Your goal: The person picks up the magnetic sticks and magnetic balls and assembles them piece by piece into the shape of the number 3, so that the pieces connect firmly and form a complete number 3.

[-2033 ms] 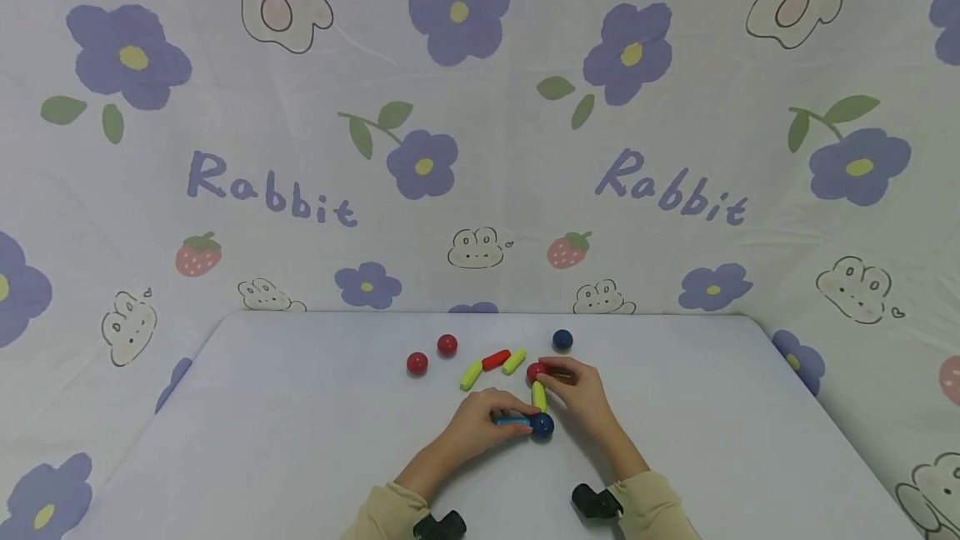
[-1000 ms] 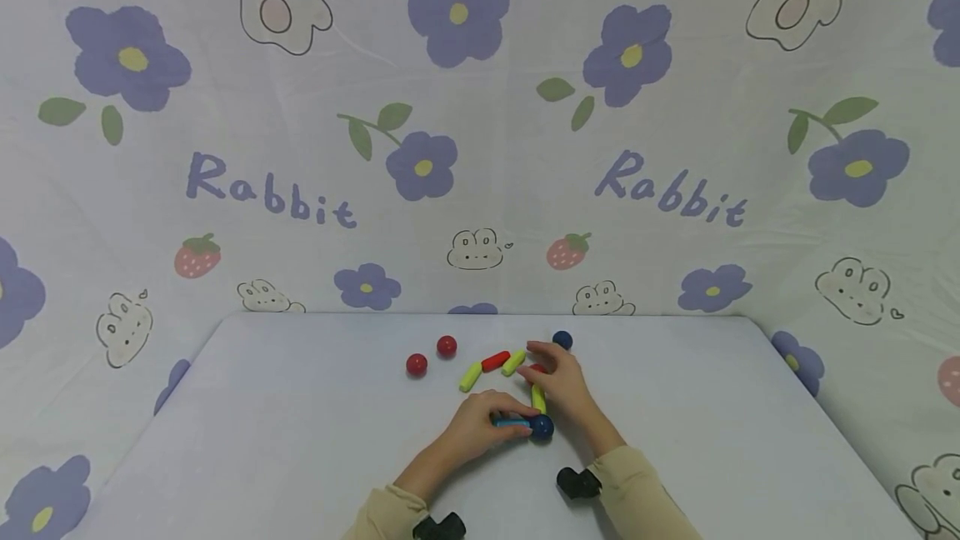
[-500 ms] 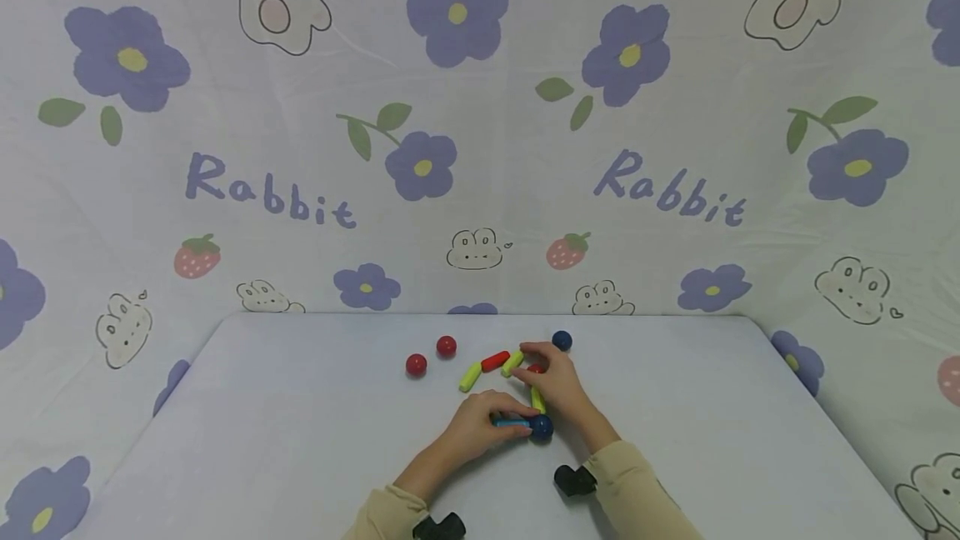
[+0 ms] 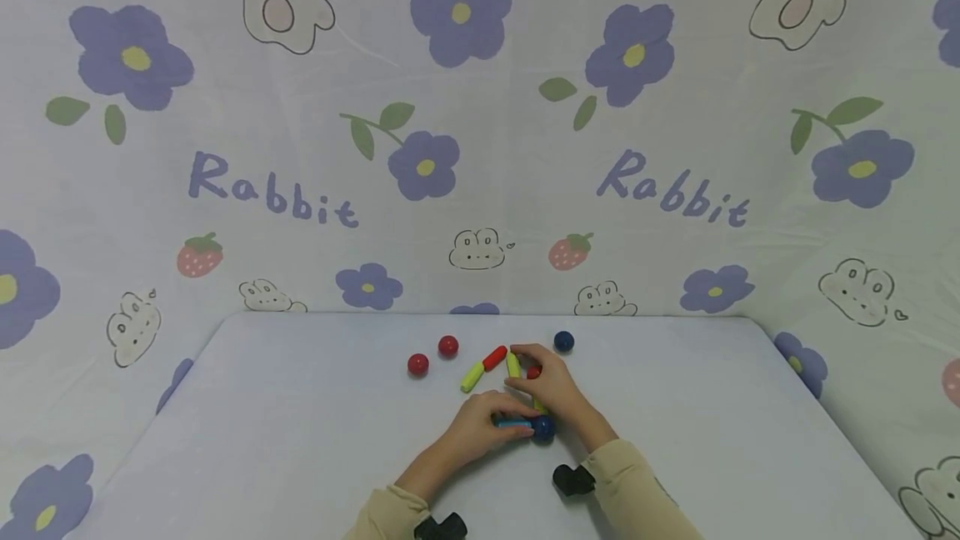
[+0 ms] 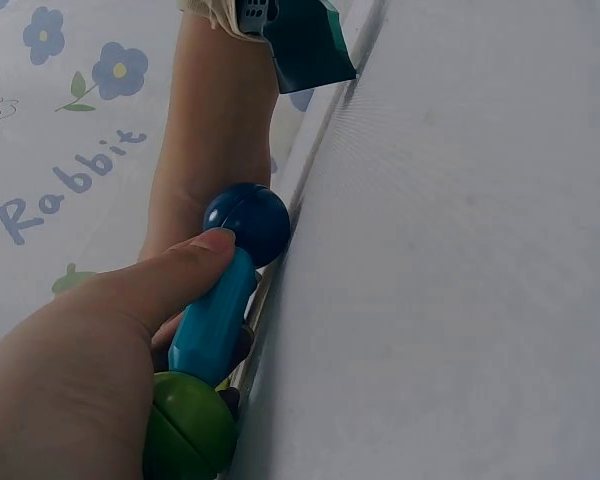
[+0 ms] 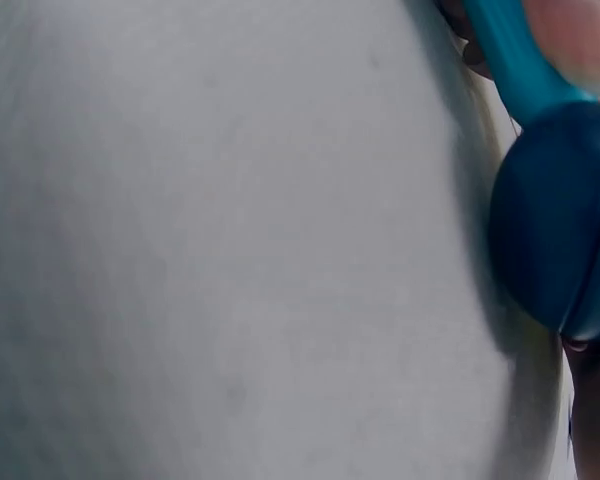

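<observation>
Behind the right hand [image 4: 553,383], a red ball [image 4: 533,373] is partly hidden.

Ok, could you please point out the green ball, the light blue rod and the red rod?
Green ball [image 5: 192,428], left wrist view: its uncovered side.
Light blue rod [image 5: 212,318], left wrist view: its middle.
Red rod [image 4: 495,358], head view: its middle.

A dark blue ball [image 6: 548,220] meets a teal rod [image 6: 515,60] at the right edge.
</observation>
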Demonstrator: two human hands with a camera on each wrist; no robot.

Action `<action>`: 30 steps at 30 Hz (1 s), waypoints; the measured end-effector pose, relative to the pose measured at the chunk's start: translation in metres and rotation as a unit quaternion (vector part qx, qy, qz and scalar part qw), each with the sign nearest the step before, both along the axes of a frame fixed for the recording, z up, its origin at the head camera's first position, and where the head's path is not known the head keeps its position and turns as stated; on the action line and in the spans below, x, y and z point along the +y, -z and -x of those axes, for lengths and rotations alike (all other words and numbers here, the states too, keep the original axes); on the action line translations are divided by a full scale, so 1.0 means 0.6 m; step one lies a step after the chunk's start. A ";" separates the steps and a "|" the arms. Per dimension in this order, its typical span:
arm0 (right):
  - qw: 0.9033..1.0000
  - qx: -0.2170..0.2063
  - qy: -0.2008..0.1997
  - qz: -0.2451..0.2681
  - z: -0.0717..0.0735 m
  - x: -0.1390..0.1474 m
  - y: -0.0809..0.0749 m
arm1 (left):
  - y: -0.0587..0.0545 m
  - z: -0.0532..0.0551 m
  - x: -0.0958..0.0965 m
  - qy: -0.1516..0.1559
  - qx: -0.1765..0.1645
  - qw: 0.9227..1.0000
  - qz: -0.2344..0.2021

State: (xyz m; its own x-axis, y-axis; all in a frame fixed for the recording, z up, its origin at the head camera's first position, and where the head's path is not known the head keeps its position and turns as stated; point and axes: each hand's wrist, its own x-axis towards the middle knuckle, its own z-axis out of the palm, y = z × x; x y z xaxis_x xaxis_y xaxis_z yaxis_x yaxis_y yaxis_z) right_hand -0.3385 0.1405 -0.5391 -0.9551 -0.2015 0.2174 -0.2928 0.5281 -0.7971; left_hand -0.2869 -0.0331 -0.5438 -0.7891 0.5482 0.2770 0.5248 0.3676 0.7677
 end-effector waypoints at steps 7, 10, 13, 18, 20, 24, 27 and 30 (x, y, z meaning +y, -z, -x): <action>0.999 0.020 -0.018 -0.020 -0.004 0.006 -0.004 | 0.001 0.002 -0.001 0.005 -0.002 1.000 0.003; 1.000 -0.013 -0.011 -0.005 -0.002 0.005 -0.004 | 0.002 0.002 -0.001 0.007 -0.005 1.000 0.001; 1.000 -0.025 -0.002 -0.001 0.000 0.005 -0.003 | 0.002 0.001 -0.002 0.007 -0.006 1.000 -0.002; 0.999 -0.029 0.014 0.009 -0.001 0.006 -0.004 | 0.003 0.001 -0.002 0.008 -0.007 1.000 -0.006; 0.999 -0.033 0.017 0.018 -0.003 0.007 -0.006 | 0.003 0.001 -0.002 0.009 -0.006 1.000 -0.006; 0.998 -0.042 0.020 0.037 -0.005 0.009 -0.007 | 0.003 0.000 -0.002 0.011 -0.008 1.000 -0.005; 0.998 -0.043 0.022 0.047 -0.003 0.010 -0.005 | 0.003 0.000 -0.001 0.008 -0.011 1.000 -0.003; 0.997 -0.042 0.022 0.056 -0.001 0.012 -0.004 | 0.003 0.001 -0.001 0.006 -0.013 1.000 -0.001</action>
